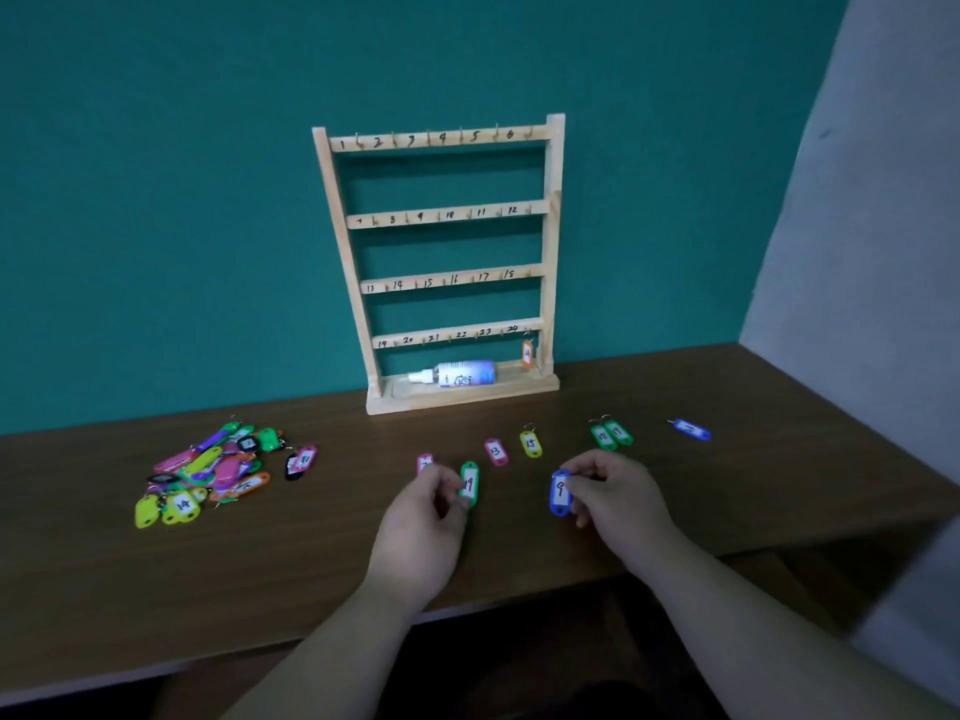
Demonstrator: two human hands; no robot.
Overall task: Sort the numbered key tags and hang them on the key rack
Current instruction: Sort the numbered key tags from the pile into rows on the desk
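A wooden key rack (441, 275) with four numbered hook rails stands against the green wall. An orange tag (527, 354) hangs at its bottom right hook. My left hand (423, 517) pinches a green tag marked 19 (469, 483). My right hand (618, 493) pinches a blue tag marked 9 (559, 495). On the table behind the hands lie a red tag (424, 462), a pink tag 13 (495, 452), a yellow tag 15 (530, 443), two green tags (610, 434) and a blue tag (692, 429). A heap of mixed tags (215, 470) lies at the left.
A white and blue bottle (460, 375) lies in the rack's base tray. The brown table (311, 553) runs to a front edge just below my wrists. A grey wall (872, 226) closes off the right side.
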